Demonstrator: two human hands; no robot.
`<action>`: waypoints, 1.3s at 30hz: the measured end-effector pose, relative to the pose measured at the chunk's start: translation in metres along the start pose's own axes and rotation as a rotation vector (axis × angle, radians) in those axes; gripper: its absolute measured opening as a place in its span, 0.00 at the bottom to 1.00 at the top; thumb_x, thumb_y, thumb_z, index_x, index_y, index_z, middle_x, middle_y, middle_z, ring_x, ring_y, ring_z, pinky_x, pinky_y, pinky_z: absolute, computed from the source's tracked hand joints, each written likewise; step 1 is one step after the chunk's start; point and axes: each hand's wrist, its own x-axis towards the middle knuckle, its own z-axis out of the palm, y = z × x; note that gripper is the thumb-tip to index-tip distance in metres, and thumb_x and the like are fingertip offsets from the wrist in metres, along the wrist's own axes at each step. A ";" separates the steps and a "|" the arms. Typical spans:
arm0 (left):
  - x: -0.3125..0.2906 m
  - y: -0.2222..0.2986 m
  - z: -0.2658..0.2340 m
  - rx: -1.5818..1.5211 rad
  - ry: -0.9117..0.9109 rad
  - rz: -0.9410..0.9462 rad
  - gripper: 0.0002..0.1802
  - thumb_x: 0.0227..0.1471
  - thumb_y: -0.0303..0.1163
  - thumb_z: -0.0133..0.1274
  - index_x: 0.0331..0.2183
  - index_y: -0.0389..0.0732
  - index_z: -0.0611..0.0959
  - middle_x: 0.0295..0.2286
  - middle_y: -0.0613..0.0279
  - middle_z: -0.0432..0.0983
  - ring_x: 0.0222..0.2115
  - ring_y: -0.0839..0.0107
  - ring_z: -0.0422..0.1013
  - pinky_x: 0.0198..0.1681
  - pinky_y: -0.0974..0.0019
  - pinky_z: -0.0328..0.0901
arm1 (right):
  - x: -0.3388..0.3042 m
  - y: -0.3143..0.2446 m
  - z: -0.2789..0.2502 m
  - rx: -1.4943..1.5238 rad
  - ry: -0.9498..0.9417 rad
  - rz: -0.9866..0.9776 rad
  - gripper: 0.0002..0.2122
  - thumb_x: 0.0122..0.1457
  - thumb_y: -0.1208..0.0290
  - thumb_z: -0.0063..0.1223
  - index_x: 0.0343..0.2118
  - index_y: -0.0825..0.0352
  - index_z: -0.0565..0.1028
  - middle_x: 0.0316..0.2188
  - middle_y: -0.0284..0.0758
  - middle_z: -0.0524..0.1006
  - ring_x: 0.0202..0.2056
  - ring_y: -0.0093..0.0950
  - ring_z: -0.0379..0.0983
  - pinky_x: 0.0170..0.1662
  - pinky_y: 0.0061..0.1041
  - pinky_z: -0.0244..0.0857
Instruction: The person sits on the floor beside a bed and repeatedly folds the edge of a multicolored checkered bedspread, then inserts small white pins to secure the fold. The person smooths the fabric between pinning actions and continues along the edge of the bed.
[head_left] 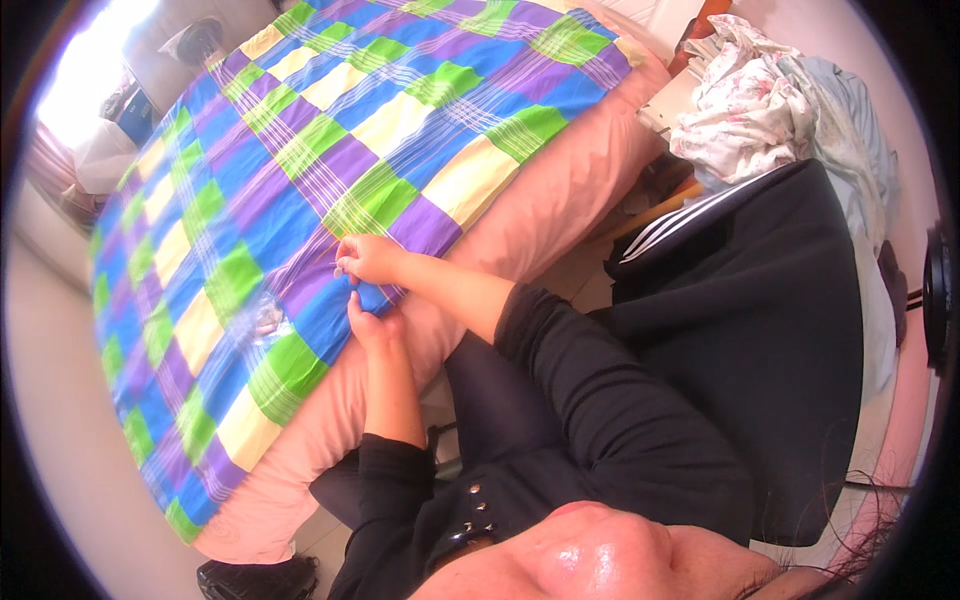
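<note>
A checked cloth (350, 135) in blue, green, purple and cream covers most of a pink padded surface. Over its near edge my right hand (372, 259) is closed in a pinch, with a tiny pale object (339, 269) at the fingertips, too small to name. Just below it is my left hand (374, 327), its fingers drawn together over the blue part of the cloth; what they hold, if anything, is hidden. Left of both hands, a clear plastic bag (266, 318) with small pale items inside lies on the cloth.
Pink bedding (560, 215) hangs along the near side. To the right, a black garment with white stripes (740, 330) is draped, with crumpled floral fabric (745, 115) heaped behind it. A dark bag-like object (258, 580) sits on the floor at lower left.
</note>
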 end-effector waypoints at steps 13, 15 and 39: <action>0.006 0.009 -0.030 0.020 -0.157 -0.120 0.24 0.59 0.36 0.42 0.56 0.40 0.68 0.53 0.57 0.70 0.54 0.59 0.66 0.60 0.50 0.58 | 0.003 0.019 0.000 0.115 0.088 0.051 0.08 0.60 0.72 0.51 0.38 0.71 0.73 0.31 0.39 0.81 0.26 0.23 0.76 0.33 0.25 0.71; 0.000 0.009 -0.027 0.051 -0.271 -0.069 0.23 0.58 0.35 0.47 0.54 0.39 0.70 0.50 0.57 0.72 0.51 0.60 0.69 0.59 0.53 0.61 | 0.006 0.025 0.000 0.153 0.113 0.044 0.09 0.59 0.71 0.53 0.39 0.71 0.74 0.32 0.40 0.81 0.26 0.24 0.76 0.33 0.25 0.71; -0.130 0.449 -0.222 0.136 0.772 0.723 0.24 0.50 0.54 0.60 0.36 0.42 0.77 0.19 0.70 0.65 0.16 0.77 0.59 0.15 0.71 0.53 | 0.018 0.082 0.001 -0.064 0.210 -0.083 0.09 0.66 0.70 0.46 0.40 0.72 0.72 0.24 0.31 0.73 0.31 0.22 0.72 0.43 0.22 0.68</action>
